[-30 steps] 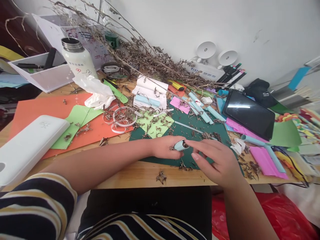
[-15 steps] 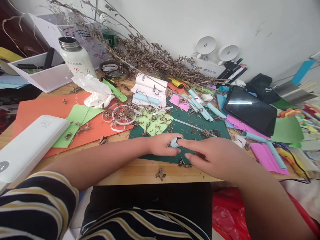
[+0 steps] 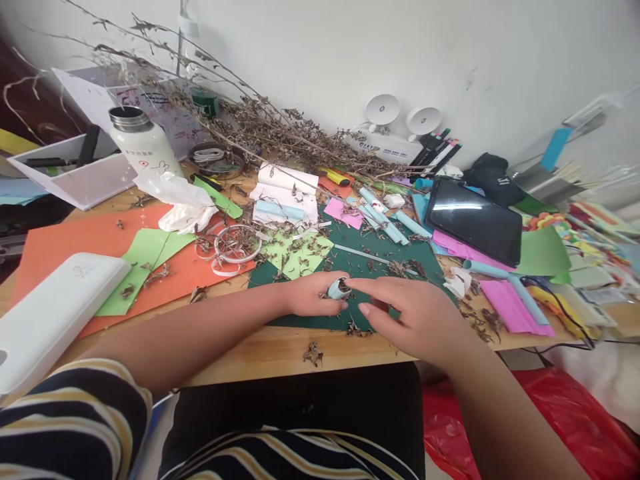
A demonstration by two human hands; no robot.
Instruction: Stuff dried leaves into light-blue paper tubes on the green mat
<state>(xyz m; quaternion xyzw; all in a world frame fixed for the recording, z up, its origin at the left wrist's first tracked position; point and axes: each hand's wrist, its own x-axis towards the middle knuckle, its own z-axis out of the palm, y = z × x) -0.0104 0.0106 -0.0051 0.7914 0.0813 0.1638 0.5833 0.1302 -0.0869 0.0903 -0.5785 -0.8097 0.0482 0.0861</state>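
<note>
My left hand is closed around a short light-blue paper tube, its mouth facing my other hand. Dark dried leaf bits show inside that mouth. My right hand is close by on the right, its index fingertip at the tube's rim and its thumb held apart below; I see nothing in its grip. Beneath both hands lies a dark green cutting mat strewn with dried leaf crumbs. Several more blue paper rolls rest at the mat's far side, near a yellow-green paper sheet covered in leaf bits.
Dried branches stretch along the wall. At left are an uncapped white bottle, a white power bank and orange paper. A roll of tape sits beside the mat. A black tablet and pink paper are at right.
My right index finger has drawn back slightly from the tube's mouth, so the leaf bits inside show more. The tube stays in my left hand. The whole view has shifted a little.
</note>
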